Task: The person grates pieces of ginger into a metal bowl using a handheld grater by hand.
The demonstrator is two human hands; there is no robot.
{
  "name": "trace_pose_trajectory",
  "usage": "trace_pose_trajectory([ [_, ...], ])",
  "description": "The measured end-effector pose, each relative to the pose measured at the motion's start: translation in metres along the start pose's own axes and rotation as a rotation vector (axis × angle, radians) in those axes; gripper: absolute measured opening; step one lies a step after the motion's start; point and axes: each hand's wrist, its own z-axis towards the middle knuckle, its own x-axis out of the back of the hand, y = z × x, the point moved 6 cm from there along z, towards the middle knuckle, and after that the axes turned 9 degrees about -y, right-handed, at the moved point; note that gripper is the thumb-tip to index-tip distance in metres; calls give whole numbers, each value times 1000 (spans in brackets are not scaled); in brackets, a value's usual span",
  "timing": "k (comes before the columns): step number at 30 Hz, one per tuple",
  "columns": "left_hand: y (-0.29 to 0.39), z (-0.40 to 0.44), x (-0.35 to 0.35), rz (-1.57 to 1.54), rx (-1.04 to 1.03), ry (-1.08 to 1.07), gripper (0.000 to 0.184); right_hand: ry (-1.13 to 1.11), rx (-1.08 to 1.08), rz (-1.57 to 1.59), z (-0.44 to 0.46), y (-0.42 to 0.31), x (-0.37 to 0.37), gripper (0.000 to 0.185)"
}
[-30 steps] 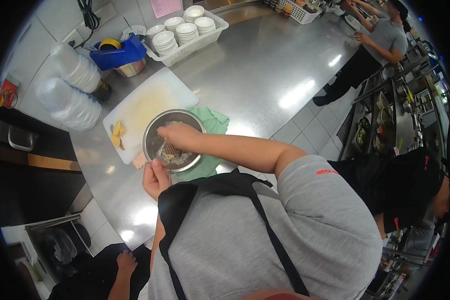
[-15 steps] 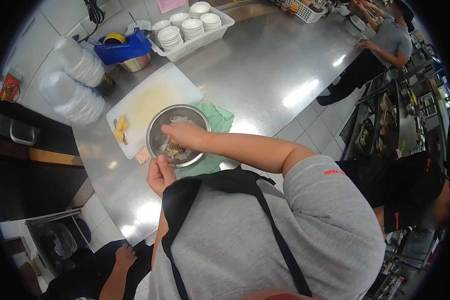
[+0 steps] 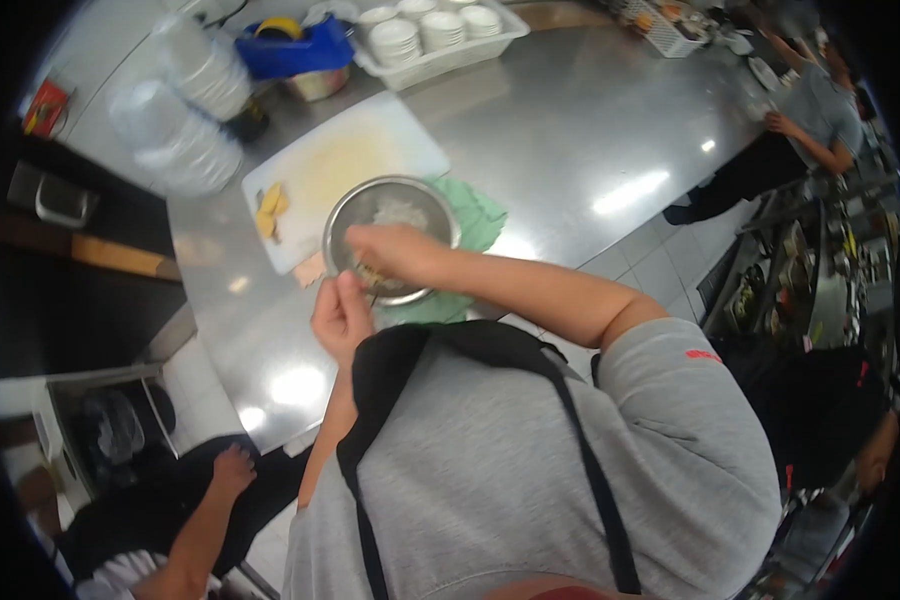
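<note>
Nearest is a black apron [image 3: 395,370] over a grey shirt, just short of the counter's edge. Beyond it, the left hand [image 3: 340,318] is at the near-left rim of a round metal bowl [image 3: 442,222], its fingers pinched closed on what looks like the thin handle end of a grater [image 3: 370,277]. The grater lies inside the bowl and, as far as its uncovered part shows, slants from that pinch inward and to the right.

The right hand [image 3: 395,252] reaches in from the right, directly above the grater and covering most of it, its fingers curled down. Whether they grip anything is too blurred to tell. Nothing stands between the two hands. Pale shreds [image 3: 400,212] lie beyond the right hand, in the far part of the bowl.

A green cloth [image 3: 480,215] shows beside the bowl on the right. To the left, yellow pieces [image 3: 270,212] rest on a white cutting board [image 3: 350,150], outside the bowl. Farther off are wrapped cup stacks [image 3: 185,140], a blue holder [image 3: 300,50] and a white basket [image 3: 455,60] of small dishes. At far right, a co-worker [image 3: 825,115] stands by the metal counter [image 3: 560,110].
</note>
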Motion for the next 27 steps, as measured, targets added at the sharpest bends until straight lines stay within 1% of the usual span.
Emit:
trace_pose_trajectory([
  [1, -6, 0, 0, 15, -15, 2, 28, 24, -37, 76, 3, 14, -2, 14],
  [3, -12, 3, -1, 47, -26, 36, 28, 119, -24, -150, 14, 37, -1, 14],
  [4, -11, 5, -2, 35, -35, 23, 28, 125, -18, -223, 17, 39, 3, 14],
  [7, -7, -2, 3, 17, -24, 24, 28, 39, 18, -213, 14, 16, 3, 13],
  [9, -9, -1, 1, -24, -41, 23, 28, -63, 45, -82, 2, -6, 0, 12],
  [10, -10, -4, 3, -15, -34, 20, 28, -62, 42, -71, 2, 2, -4, 12],
  [12, -15, -3, -5, 44, 8, -10, 28, 25, -46, -162, 13, 32, 10, 11],
  [13, -14, -5, -4, 47, 15, -9, 28, 16, -58, -224, 17, 34, 7, 12],
  [14, -10, -4, -1, 13, 4, -1, 28, 15, -54, -216, 14, 32, -1, 12],
  [16, -7, 2, 1, -22, -18, 9, 28, -15, 96, -117, 4, -5, 2, 12],
  [18, -10, -1, 3, 17, -5, -8, 28, -18, 71, -80, 3, 6, -3, 12],
  [20, -10, 1, -1, 34, -12, -4, 29, 9, -46, -233, 16, 37, 3, 12],
  [22, -10, -2, 3, 63, -6, 2, 29, 21, -48, -224, 17, 27, 5, 12],
  [24, -9, 1, 4, -10, -66, 5, 28, -71, -16, -162, 8, 5, -1, 13],
  [25, -11, 4, 4, -14, -69, 9, 28, -65, 50, -163, 6, -4, -3, 13],
  [27, -16, 0, 3, 36, -42, -25, 28, -37, 12, -174, 6, 13, -7, 12],
])
